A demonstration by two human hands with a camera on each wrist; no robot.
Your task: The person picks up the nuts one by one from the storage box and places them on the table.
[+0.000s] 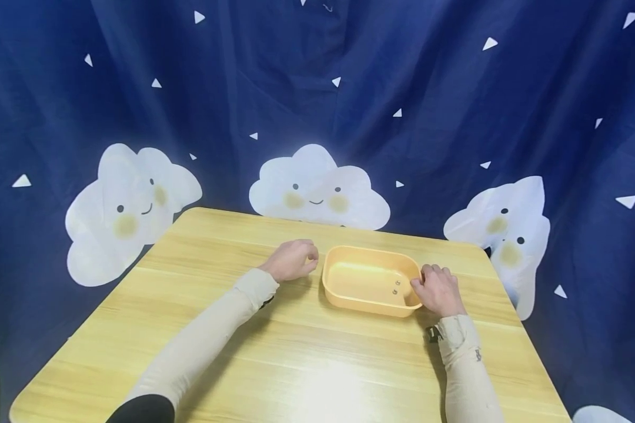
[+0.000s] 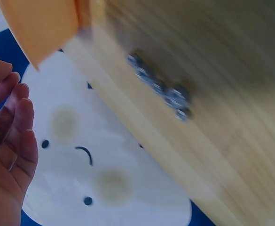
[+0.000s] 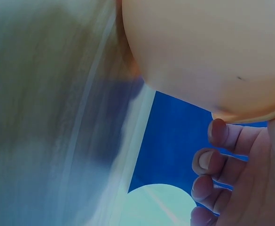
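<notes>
An orange plastic basin (image 1: pixel 367 306) is on the table, in the head view's centre right. My right hand (image 1: pixel 440 291) grips its right rim, thumb over the edge and fingers outside; the right wrist view shows these fingers (image 3: pixel 204 160) bent beside the basin wall (image 3: pixel 198 56). Two small metal pieces (image 1: pixel 395 291) lie inside the basin. Left of the basin, my left hand (image 1: pixel 292 260) hovers apart from it, fingers loosely curled with nothing visible between them. In the left wrist view, several small shiny metal nuts (image 2: pixel 158 86) lie in a row on the tabletop; exact shapes are blurred.
The light wood-grain table (image 1: pixel 275 364) has rounded corners. Its far edge stands close to a dark blue curtain (image 1: pixel 296 70) printed with white clouds and triangles.
</notes>
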